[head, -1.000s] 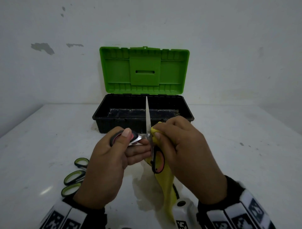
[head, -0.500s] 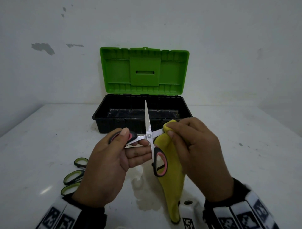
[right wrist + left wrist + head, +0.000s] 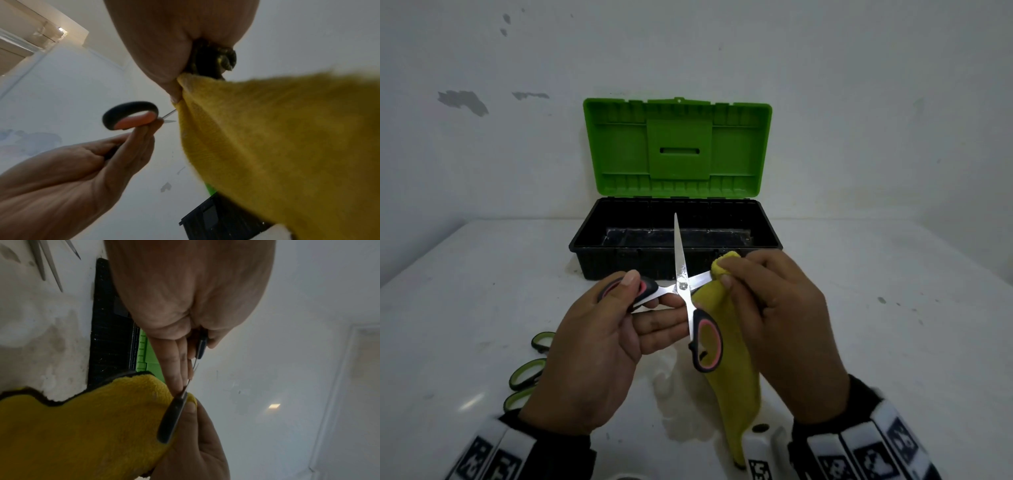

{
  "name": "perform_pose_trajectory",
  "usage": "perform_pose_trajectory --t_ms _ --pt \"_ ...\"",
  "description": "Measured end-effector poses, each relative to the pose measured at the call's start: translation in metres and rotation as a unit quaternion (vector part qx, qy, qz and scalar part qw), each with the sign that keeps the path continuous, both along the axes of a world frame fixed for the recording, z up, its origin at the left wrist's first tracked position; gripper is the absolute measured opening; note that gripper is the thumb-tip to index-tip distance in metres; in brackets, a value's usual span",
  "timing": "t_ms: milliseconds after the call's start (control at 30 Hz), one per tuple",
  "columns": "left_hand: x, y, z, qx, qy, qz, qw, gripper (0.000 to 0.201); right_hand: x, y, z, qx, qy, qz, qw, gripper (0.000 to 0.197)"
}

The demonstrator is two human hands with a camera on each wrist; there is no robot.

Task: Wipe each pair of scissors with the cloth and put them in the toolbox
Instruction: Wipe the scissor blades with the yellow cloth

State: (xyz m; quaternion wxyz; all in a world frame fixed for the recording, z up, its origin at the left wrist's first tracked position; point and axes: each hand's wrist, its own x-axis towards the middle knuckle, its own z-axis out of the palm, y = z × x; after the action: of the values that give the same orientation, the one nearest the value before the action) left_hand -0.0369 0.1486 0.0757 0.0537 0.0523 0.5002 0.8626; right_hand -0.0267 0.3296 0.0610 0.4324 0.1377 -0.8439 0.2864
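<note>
Scissors (image 3: 682,286) held spread open above the table (image 3: 893,342), in front of the open toolbox (image 3: 678,236); one blade points away toward the box, the other rightward into the cloth (image 3: 729,359); left hand (image 3: 592,346) fingers grasp one handle loop; right hand (image 3: 777,329) fingers pinch the cloth around the blade; head view alone shows more scissors (image 3: 530,373) lying left; left wrist view shows their blades (image 3: 47,264).
</note>
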Motion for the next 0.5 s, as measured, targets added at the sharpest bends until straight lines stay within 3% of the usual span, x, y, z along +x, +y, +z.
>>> perform_pose_trajectory --t_ms 267,500 --pt "0.000 -0.003 -0.003 0.007 -0.036 0.014 0.999 0.027 -0.005 0.034 0.007 -0.049 -0.034 -0.058 0.997 0.017" --pt "0.003 0.004 -0.001 0.004 -0.040 0.014 0.999 0.027 0.012 -0.007 -0.001 0.036 -0.011 0.036 0.999 0.022"
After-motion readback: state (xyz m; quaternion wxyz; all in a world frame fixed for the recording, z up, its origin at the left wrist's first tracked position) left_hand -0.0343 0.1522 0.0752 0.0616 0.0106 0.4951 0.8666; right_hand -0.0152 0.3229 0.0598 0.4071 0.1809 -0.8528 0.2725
